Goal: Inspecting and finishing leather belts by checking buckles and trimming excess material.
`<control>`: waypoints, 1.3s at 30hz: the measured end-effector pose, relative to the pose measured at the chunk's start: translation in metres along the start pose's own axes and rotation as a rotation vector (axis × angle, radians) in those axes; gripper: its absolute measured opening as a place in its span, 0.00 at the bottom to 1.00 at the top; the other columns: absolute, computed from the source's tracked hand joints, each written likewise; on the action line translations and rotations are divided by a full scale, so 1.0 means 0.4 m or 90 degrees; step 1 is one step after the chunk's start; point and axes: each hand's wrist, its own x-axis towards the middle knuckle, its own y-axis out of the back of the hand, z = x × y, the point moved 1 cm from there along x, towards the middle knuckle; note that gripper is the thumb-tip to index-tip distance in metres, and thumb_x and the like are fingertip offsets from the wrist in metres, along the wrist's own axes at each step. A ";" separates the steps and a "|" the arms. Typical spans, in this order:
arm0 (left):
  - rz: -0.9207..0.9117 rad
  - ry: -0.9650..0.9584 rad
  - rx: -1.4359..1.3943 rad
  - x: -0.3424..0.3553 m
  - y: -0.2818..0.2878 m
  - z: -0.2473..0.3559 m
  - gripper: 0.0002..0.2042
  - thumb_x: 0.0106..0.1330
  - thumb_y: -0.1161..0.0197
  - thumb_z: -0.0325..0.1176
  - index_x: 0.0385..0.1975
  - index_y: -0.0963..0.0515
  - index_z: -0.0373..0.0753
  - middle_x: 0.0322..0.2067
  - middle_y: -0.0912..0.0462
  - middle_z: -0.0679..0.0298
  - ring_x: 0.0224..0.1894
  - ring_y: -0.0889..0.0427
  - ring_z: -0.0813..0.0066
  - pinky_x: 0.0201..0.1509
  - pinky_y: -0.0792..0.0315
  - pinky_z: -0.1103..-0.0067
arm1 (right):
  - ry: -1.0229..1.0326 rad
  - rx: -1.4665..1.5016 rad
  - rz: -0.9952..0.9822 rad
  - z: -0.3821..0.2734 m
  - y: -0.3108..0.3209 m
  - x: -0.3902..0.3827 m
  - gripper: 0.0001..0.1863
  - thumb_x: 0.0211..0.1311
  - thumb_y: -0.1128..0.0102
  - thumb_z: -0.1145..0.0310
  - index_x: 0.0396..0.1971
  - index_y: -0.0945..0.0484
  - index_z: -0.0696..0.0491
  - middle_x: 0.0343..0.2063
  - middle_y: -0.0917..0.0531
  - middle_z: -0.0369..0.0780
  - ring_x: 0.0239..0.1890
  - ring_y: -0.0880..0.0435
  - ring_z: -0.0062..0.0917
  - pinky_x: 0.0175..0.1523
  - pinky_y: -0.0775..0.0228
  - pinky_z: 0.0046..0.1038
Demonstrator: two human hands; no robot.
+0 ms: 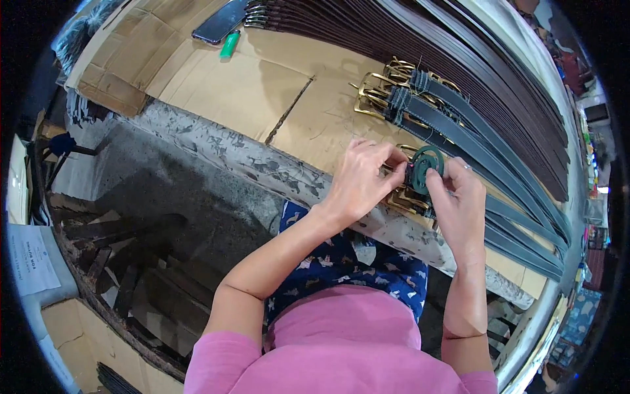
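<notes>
My left hand has its thumb and forefinger pinched beside a group of gold buckles near the cardboard's front edge; what it grips is too small to make out. My right hand holds a green ring-shaped object upright over those buckles, thumb pressed on its face. Bundles of dark grey stitched belts run rightward from the buckles. A second cluster of gold buckles lies just above my hands on their belt ends.
Many long dark brown straps line the back of the cardboard-covered bench, with a phone and green lighter at upper left. A stained rolled bench edge faces me. A cardboard box stands at lower left.
</notes>
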 end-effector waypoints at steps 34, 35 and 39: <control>0.011 -0.033 0.056 0.013 0.011 0.020 0.08 0.52 0.34 0.28 0.33 0.21 0.37 0.32 0.17 0.57 0.39 0.19 0.57 0.47 0.29 0.69 | 0.016 0.061 0.029 0.027 0.000 -0.016 0.11 0.57 0.41 0.72 0.22 0.30 0.63 0.20 0.28 0.46 0.23 0.27 0.33 0.33 0.33 0.30; 0.023 -0.029 0.080 0.015 0.018 0.016 0.10 0.52 0.34 0.28 0.34 0.22 0.37 0.35 0.17 0.57 0.41 0.19 0.57 0.49 0.29 0.69 | -0.002 0.100 0.026 0.032 0.006 -0.016 0.10 0.58 0.41 0.73 0.23 0.29 0.63 0.20 0.28 0.45 0.23 0.27 0.29 0.33 0.33 0.28; -0.124 -0.040 0.060 0.017 0.054 0.018 0.17 0.53 0.33 0.32 0.43 0.25 0.38 0.50 0.24 0.54 0.54 0.25 0.53 0.58 0.32 0.67 | -0.005 0.158 0.130 0.062 0.035 -0.021 0.09 0.59 0.41 0.75 0.23 0.29 0.63 0.21 0.28 0.41 0.25 0.31 0.23 0.35 0.35 0.22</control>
